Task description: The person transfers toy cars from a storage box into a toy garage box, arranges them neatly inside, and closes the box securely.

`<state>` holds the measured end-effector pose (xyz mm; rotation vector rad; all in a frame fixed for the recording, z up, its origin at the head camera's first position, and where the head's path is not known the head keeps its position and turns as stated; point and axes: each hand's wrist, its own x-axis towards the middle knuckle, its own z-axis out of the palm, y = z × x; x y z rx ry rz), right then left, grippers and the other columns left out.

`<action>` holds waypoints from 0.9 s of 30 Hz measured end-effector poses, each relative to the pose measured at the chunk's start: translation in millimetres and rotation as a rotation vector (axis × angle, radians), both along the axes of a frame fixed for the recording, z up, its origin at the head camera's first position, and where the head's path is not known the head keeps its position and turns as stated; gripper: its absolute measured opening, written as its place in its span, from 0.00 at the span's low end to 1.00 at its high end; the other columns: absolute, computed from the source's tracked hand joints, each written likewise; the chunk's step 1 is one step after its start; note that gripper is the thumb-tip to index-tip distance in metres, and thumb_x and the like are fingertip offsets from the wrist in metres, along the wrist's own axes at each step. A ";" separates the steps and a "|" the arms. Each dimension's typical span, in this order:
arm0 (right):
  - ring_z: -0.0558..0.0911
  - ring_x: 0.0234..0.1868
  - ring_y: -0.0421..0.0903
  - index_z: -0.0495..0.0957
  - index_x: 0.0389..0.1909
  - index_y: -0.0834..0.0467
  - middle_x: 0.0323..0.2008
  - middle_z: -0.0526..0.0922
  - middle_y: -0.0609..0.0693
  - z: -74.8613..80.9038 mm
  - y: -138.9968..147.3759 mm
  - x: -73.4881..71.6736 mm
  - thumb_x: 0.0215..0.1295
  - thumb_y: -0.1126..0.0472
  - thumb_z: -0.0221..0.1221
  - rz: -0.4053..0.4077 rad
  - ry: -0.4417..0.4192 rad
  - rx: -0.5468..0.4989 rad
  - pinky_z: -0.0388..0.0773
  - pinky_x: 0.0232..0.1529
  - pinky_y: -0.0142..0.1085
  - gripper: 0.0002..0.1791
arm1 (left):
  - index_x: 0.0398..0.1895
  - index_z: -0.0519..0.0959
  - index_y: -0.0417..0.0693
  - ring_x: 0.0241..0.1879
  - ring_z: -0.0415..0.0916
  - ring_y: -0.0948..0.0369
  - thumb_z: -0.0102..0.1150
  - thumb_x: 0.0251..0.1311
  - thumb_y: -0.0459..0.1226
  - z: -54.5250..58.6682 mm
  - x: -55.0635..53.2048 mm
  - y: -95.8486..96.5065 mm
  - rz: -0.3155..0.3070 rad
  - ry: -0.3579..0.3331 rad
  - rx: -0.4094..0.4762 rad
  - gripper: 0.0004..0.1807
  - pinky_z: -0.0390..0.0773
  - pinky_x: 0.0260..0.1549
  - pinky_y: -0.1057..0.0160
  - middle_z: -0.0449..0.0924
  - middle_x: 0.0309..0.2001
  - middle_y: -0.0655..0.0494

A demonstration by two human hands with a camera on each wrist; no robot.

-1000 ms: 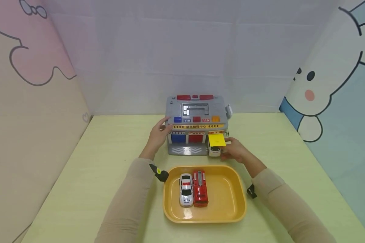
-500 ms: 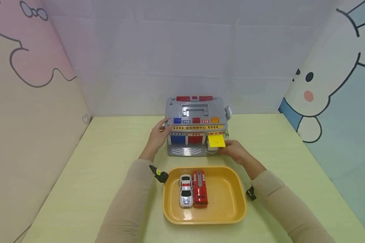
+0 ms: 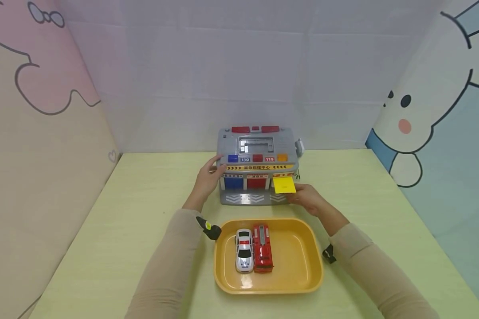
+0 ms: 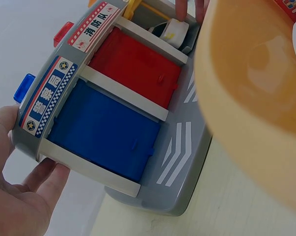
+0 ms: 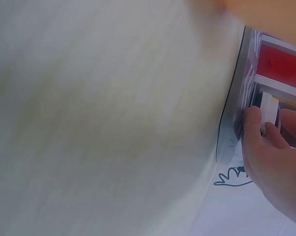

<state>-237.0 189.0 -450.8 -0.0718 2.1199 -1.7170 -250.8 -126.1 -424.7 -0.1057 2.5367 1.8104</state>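
A grey toy emergency station (image 3: 287,141) stands at the back of the table. Its blue door (image 4: 106,130) and red door (image 4: 138,69) are down, while the yellow door (image 3: 284,185) is lifted. My left hand (image 3: 206,179) grips the station's left front corner, thumb and fingers around the edge. At the right bay, my right hand (image 3: 309,198) pinches the end of a white toy car (image 5: 269,108) beneath the yellow door. Most of that car sits inside the bay; the head view hides it. In the left wrist view the white car's end shows beside my right fingertips (image 4: 182,7).
A yellow tray (image 3: 297,257) lies in front of the station, between my forearms. Inside its left half, a white police car (image 3: 244,254) and a red fire truck (image 3: 263,250) lie side by side. Printed walls enclose the table (image 3: 143,230).
The white toy car has gone back into the right bay under the yellow door, my right hand following slightly left. My left hand stays on the station's corner.
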 end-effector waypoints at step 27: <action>0.70 0.60 0.65 0.55 0.70 0.69 0.64 0.64 0.70 24.5 9.1 8.5 0.76 0.54 0.48 -0.152 0.130 0.073 0.71 0.59 0.52 0.30 | 0.72 0.64 0.62 0.62 0.66 0.47 0.53 0.70 0.51 -1.5 -0.3 -0.2 0.008 -0.004 -0.001 0.28 0.71 0.57 0.46 0.69 0.61 0.43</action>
